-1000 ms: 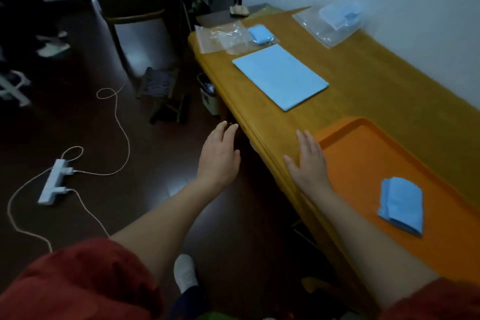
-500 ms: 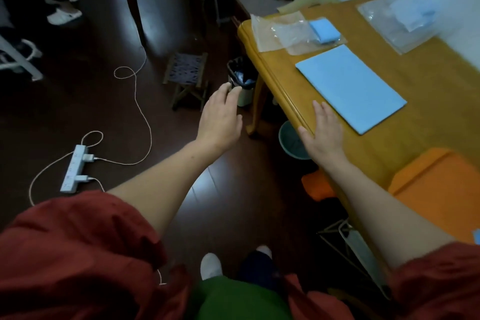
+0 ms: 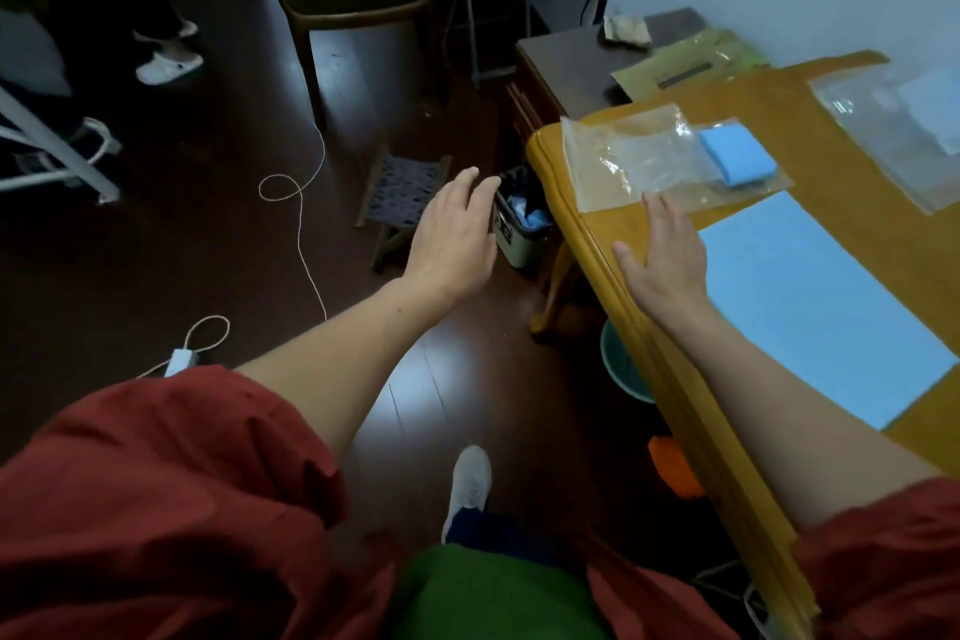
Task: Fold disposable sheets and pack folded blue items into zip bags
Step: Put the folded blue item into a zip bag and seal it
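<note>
Setting: dim room, dark plank floor (image 3: 218,244) across the left and centre of the frame; honey-coloured wooden worktop (image 3: 748,91) along the right edge.

Item 1: flat rectangular light-blue disposable sheet (image 3: 810,307), unfolded, at centre right on the worktop. Long axis runs from upper left to lower right of the frame.

Item 2: clear plastic zip bag (image 3: 639,161), above the sheet, holding a small folded blue pad (image 3: 735,156) at its right end.

Item 3: second clear plastic bag (image 3: 893,130), upper right, contents indistinct.

Right hand (image 3: 667,260): palm down, fingers straight, empty, over the worktop's near edge. Fingertips reach the zip bag's lower border; contact cannot be told. The sheet's near corner lies just right of it.

Left hand (image 3: 454,234): fingers relaxed, empty, over the floor, well apart from the worktop.

Judgement: the right hand is nearer both sheet and bag; the left must cross rightward to assist.
</note>
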